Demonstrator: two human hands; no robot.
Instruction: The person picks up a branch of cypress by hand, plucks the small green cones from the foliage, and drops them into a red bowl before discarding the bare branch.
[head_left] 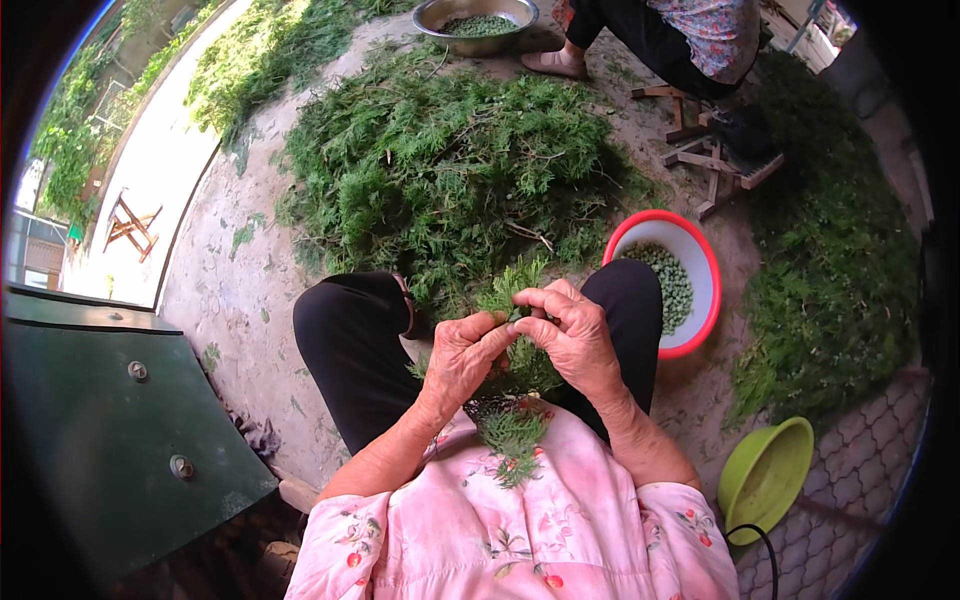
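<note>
Above my lap, my left hand (462, 362) is closed around a green conifer sprig (534, 372), whose feathery leaves stick out above and below the fingers. My right hand (580, 338) meets it from the other side, thumb and forefinger pinching at the sprig close to the left fingertips. Whatever small bit lies between those fingertips is hidden. Another loose sprig (515, 432) rests on the front of my pink shirt. Beside my right knee stands a white basin with a red rim (713, 300), partly filled with small round green cones (672, 288).
A large heap of conifer branches (450, 170) lies beyond my knees; more cut greenery (825, 260) lines the right. A metal bowl (480, 45) of cones stands far off near a seated person (680, 45). Wooden stool (715, 165), lime-green basin (765, 480) right; dark green metal panel (110, 420) left.
</note>
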